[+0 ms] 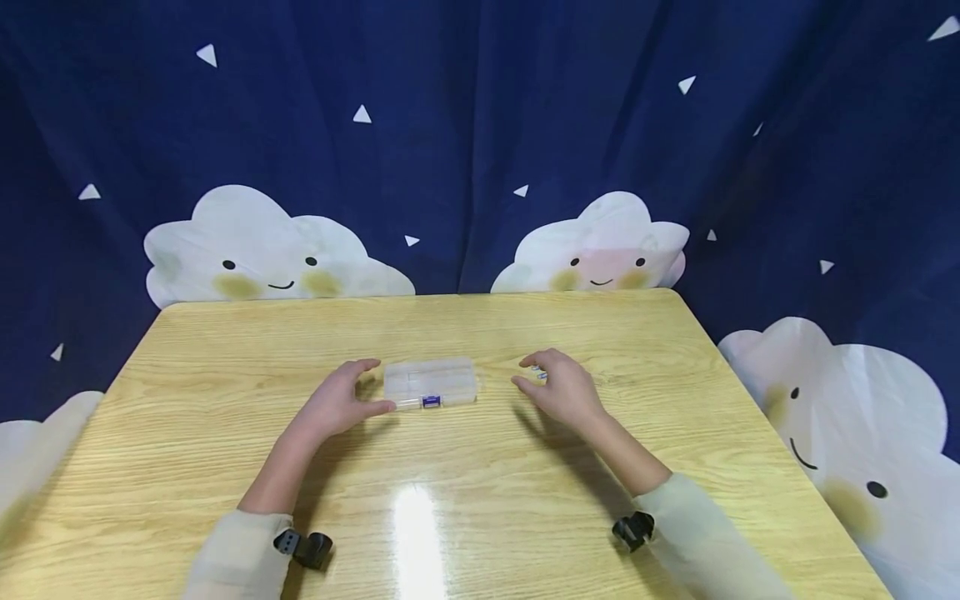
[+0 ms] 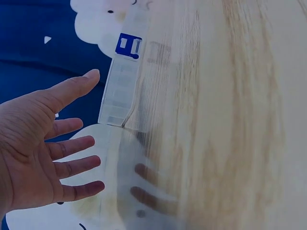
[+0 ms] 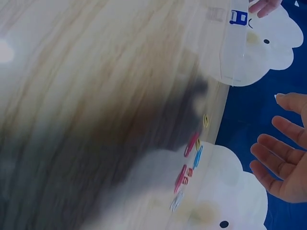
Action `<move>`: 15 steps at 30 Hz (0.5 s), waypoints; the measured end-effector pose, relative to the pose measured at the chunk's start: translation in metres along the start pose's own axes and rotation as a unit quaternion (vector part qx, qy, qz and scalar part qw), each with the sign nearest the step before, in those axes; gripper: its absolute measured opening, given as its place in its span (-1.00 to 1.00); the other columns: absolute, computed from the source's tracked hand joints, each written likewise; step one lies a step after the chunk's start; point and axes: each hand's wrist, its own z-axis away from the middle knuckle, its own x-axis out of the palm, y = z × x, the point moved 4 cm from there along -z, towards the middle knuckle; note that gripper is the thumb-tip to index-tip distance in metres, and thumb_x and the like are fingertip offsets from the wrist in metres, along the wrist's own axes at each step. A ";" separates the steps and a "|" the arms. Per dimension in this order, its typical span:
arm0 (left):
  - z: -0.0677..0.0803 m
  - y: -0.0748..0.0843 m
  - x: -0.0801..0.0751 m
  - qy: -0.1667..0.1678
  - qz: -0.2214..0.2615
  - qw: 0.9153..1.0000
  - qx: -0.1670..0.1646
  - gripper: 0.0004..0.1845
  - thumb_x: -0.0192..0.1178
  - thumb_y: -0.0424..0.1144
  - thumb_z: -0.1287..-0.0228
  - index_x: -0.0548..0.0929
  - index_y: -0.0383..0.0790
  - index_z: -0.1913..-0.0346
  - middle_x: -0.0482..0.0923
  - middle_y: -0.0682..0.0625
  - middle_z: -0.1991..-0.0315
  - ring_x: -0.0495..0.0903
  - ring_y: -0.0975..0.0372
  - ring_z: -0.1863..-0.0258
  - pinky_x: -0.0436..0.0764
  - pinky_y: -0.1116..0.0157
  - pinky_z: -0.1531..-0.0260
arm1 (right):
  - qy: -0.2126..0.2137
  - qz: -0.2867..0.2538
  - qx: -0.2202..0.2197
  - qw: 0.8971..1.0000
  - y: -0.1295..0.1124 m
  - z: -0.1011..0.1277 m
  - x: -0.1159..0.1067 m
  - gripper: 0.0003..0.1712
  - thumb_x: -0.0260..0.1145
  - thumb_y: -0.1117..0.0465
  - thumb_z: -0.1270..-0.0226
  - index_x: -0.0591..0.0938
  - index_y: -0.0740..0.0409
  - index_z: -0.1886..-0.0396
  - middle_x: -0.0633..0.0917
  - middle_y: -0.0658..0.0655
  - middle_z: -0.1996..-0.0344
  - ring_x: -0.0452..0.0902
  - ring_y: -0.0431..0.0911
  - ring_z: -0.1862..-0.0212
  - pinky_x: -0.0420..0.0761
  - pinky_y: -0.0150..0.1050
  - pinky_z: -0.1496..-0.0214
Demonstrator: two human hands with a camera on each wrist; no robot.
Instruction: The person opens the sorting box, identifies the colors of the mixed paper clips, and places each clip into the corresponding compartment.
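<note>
Head view — left hand [image 1: 339, 406] spread loose, thumb touching clear plastic box [image 1: 431, 383] on counter [image 1: 465, 500]; right hand [image 1: 558, 387] relaxed, holding nothing, well right of it. Right wrist view — colored paper clips [image 3: 189, 167] beside that hand.

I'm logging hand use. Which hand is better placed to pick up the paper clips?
Probably the right hand: the paper clips lie just below it, while the left hand is beside the clear box.
</note>
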 end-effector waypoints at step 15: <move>-0.006 -0.001 0.006 -0.005 -0.001 1.000 -0.010 -0.13 0.37 -0.02 -0.04 0.25 -0.34 -0.35 0.22 -0.34 -0.33 0.18 -0.19 -0.33 0.22 -0.08 -0.28 | -0.014 0.004 -0.025 1.000 -0.015 -0.001 0.021 -0.75 0.31 -0.01 -0.21 0.70 0.02 0.22 0.71 0.02 0.17 0.61 -0.05 0.19 0.58 -0.16 0.22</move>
